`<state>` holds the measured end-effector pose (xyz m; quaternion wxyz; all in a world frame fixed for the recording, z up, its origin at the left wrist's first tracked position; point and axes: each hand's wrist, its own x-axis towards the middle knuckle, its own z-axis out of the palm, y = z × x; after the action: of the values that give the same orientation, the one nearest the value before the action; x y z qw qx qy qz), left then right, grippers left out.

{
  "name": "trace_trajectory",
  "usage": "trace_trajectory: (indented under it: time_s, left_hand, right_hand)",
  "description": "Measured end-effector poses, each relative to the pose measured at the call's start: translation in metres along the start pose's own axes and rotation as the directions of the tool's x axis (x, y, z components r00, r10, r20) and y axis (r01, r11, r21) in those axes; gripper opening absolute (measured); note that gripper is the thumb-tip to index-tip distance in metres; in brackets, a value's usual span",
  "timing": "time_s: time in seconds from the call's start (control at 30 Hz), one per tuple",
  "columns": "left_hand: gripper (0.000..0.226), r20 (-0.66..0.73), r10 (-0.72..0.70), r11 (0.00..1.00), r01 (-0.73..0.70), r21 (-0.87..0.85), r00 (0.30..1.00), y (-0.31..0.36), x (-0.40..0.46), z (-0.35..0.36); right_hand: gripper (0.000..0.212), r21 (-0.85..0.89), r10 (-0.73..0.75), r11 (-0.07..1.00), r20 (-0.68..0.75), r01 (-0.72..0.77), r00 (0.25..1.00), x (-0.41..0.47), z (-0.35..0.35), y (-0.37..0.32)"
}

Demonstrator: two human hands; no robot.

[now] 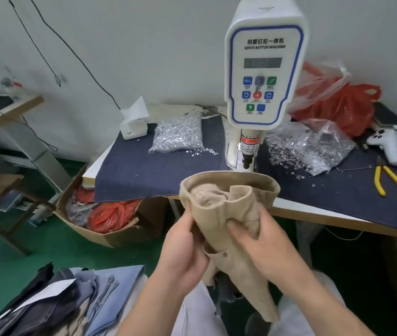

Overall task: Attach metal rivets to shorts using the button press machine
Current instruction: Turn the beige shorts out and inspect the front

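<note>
Head view: one pair of beige shorts [231,214], one white button press machine [265,76], two clear bags of metal parts and two hands. The left bag of rivets [179,134] lies on the dark cloth of the surface [314,214], with a few loose pieces spilled just beside it; the right bag of ring-shaped pieces [314,149] lies on the other side of the machine's column, its contents scattered around it. One pair of yellow-handled pliers [391,183] rests near the right edge.

The shorts are a soft tan fabric, held up in the air in front of the surface and just below the machine's punch. The waistband stands open as a rounded loop at the top, and the rest of the cloth hangs down, bunched, between the forearms.

The left hand [185,248] has its grip curled round the left side of the fabric, fingers tucked under the cloth. The right hand [263,246] pinches a fold, its thumb pressed on the front face and its fingers hidden behind.
</note>
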<state>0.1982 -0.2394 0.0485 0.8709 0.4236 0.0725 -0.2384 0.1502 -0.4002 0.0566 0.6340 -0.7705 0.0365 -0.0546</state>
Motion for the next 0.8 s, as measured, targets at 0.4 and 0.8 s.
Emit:
trace_trajectory:
  time_s: [0.4, 0.8]
  left_hand:
    - [0.036, -0.096, 0.089, 0.961, -0.061, 0.269, 0.991, 0.031, -0.004, -0.027]
    - [0.039, -0.118, 0.23, 0.745, -0.097, 0.66, 0.966, 0.013, -0.003, -0.024]
  right_hand:
    - [0.021, 0.546, 0.263, 0.82, -0.088, -0.174, 0.961, 0.013, -0.065, -0.023]
    - [0.029, 0.619, 0.297, 0.736, 0.069, -0.274, 0.953, 0.011, -0.06, -0.034]
